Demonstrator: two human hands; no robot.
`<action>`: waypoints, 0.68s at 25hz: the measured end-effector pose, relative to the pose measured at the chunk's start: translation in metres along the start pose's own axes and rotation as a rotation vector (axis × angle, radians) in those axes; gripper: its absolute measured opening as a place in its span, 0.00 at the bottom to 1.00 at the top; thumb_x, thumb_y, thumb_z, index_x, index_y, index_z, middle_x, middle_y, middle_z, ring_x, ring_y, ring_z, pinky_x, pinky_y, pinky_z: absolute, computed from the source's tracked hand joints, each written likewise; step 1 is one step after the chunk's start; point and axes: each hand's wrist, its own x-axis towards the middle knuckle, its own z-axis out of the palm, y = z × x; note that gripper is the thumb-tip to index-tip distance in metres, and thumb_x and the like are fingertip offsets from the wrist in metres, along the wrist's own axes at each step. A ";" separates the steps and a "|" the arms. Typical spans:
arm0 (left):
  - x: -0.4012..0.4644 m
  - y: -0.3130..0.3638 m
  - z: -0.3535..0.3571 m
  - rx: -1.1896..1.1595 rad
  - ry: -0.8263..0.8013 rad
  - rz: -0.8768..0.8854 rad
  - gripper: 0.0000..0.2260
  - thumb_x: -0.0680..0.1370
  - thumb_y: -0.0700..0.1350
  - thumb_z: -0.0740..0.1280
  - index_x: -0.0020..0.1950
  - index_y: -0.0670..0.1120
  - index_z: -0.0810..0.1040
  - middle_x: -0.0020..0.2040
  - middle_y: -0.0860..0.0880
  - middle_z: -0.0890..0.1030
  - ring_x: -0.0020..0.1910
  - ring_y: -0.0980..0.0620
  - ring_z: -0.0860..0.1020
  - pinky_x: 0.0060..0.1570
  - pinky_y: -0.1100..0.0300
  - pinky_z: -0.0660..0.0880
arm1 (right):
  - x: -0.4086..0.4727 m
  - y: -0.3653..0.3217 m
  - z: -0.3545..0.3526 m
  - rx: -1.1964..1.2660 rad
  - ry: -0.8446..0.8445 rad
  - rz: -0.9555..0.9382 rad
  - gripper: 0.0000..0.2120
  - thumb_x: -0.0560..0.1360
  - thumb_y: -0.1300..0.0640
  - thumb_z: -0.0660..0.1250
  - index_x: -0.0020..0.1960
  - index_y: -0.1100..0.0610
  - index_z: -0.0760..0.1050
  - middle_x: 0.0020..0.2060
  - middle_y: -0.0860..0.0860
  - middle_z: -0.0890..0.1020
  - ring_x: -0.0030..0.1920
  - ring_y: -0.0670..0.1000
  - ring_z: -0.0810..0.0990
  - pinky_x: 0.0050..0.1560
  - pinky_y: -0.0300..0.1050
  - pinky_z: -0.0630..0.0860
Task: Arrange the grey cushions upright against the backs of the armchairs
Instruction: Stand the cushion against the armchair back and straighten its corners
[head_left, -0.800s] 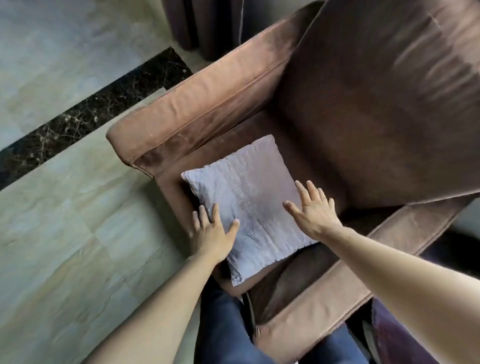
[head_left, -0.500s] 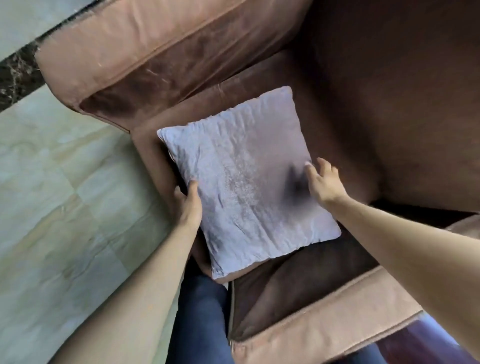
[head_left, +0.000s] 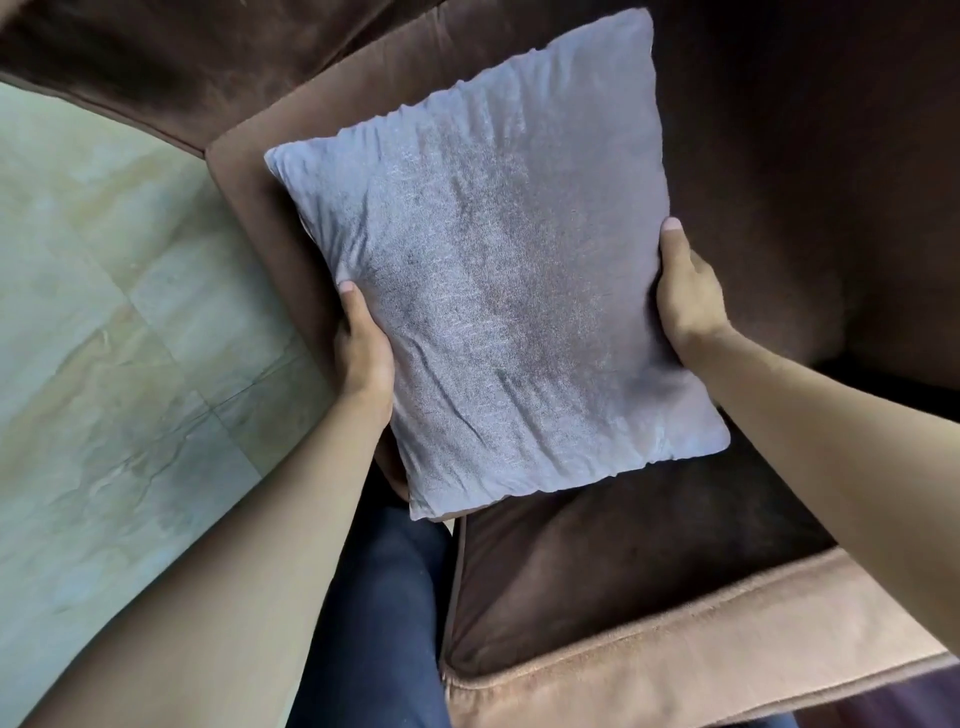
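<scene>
The grey cushion was held over the seat of the brown armchair, tilted up towards the backrest, its lower corner near the seat's front edge. The left hand gripped its left edge, thumb pressed into the fabric, and the right hand was closed on the right edge. The step in hand looked like the carry to the back; next it would need standing on its lower edge and leaning against the backrest

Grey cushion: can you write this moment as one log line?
step: gripping | object: square grey fabric cushion | left hand: left edge | right hand: right edge | over: brown suede armchair seat
</scene>
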 end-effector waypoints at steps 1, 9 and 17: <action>-0.004 0.003 -0.002 0.002 0.013 -0.013 0.37 0.76 0.73 0.54 0.72 0.47 0.76 0.70 0.46 0.79 0.69 0.44 0.76 0.72 0.49 0.71 | -0.007 -0.006 -0.006 0.024 -0.024 0.004 0.29 0.77 0.28 0.54 0.58 0.48 0.82 0.51 0.39 0.80 0.54 0.45 0.78 0.56 0.40 0.69; -0.071 0.040 0.004 -0.298 -0.213 -0.098 0.30 0.81 0.67 0.53 0.72 0.50 0.76 0.68 0.46 0.81 0.67 0.45 0.78 0.73 0.46 0.70 | -0.073 -0.074 -0.091 0.029 0.033 -0.319 0.19 0.82 0.42 0.64 0.45 0.58 0.73 0.42 0.51 0.81 0.43 0.47 0.78 0.51 0.51 0.78; -0.128 0.097 0.131 -0.452 -0.486 -0.155 0.27 0.80 0.64 0.52 0.66 0.52 0.82 0.62 0.46 0.85 0.64 0.43 0.81 0.67 0.46 0.76 | -0.123 -0.136 -0.190 -0.193 0.499 -0.748 0.19 0.82 0.41 0.61 0.40 0.52 0.65 0.32 0.45 0.70 0.34 0.48 0.67 0.36 0.46 0.58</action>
